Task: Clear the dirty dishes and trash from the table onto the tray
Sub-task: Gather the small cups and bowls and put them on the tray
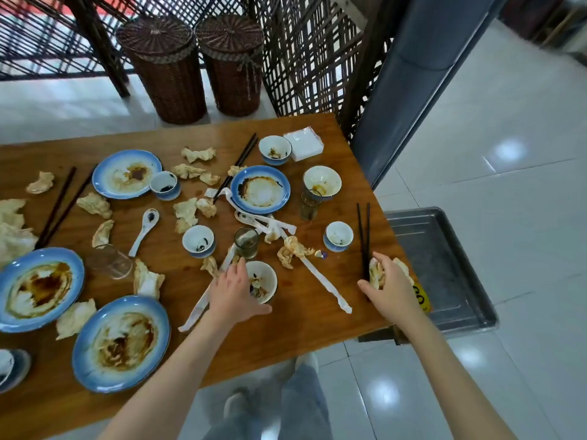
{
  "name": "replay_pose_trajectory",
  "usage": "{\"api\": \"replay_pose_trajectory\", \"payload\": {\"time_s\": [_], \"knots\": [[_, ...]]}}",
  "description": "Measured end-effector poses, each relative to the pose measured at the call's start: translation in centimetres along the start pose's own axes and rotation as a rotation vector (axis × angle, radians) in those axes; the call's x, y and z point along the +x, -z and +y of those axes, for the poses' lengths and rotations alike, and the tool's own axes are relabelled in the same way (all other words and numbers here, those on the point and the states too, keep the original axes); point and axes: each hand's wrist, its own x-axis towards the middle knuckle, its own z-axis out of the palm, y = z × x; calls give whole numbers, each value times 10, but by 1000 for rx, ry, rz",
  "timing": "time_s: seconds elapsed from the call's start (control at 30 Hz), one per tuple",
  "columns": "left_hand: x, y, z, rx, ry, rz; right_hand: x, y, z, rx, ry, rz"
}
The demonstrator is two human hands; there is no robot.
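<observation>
A wooden table [286, 338] is strewn with dirty dishes and trash. My right hand [392, 292] grips a crumpled stained napkin [377, 276] at the table's right edge, on the near end of a pair of black chopsticks [363, 230]. Just beyond that edge, lower down, sits the empty metal tray [444, 268]. My left hand [235, 292] lies spread against the left and near side of a small dirty white bowl [265, 281], thumb along its near rim. Sauce-stained blue plates [120, 342] [260, 189], small cups [339, 236], a glass [246, 242] and paper wrappers [327, 289] lie around.
Two more blue plates [38, 289] [127, 174], a white spoon [144, 228], a tipped clear glass [111, 262], brown chopsticks [58, 208] and several crumpled napkins fill the left half. A napkin stack [303, 143] sits at the far corner. Two wicker baskets [168, 68] and a lattice screen [311, 52] stand behind.
</observation>
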Motion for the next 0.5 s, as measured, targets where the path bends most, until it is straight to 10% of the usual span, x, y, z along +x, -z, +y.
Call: {"api": "replay_pose_trajectory", "payload": {"time_s": [0.5], "knots": [[-4, -13, 11, -72, 153, 155, 105, 14, -22, -75, 157, -182]]}}
